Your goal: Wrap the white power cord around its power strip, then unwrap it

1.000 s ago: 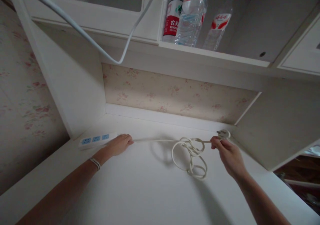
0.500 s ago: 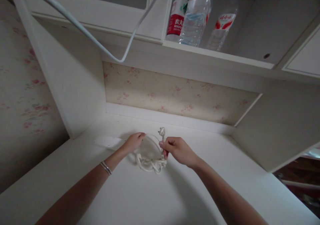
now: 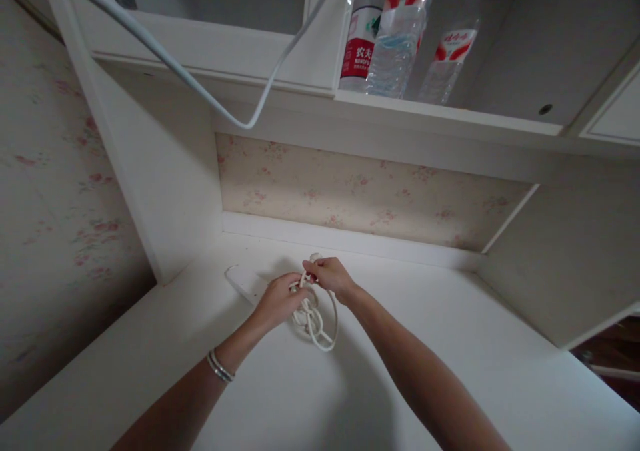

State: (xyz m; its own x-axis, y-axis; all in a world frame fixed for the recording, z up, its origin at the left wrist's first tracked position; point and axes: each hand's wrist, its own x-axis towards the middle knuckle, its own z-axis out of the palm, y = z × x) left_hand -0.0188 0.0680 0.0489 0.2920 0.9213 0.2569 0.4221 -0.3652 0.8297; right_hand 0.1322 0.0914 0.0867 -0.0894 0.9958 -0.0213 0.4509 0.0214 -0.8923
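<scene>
A tangled off-white power cord (image 3: pixel 313 317) hangs in loops just above the white desktop. My left hand (image 3: pixel 283 299) is closed on the cord's bunched strands from the left. Close beside it, my right hand (image 3: pixel 331 277) pinches a strand of the same cord, and the pale plug end (image 3: pixel 315 257) pokes out above its fingers. Left of my left hand is a long white bar, apparently a power strip (image 3: pixel 245 291), partly hidden by the hand and hard to tell from the desk.
The white desktop (image 3: pixel 280 397) runs between a left side panel (image 3: pixel 170 171) and a right one (image 3: pixel 575 237). Overhead, a shelf holds plastic water bottles (image 3: pixel 395 51). A thick pale bent tube (image 3: pixel 200 91) crosses in front of the cabinet.
My hands have come together. The right moved left with the plug end, and the left moved right onto the cord bundle. The white bar shifted, and the view moved slightly.
</scene>
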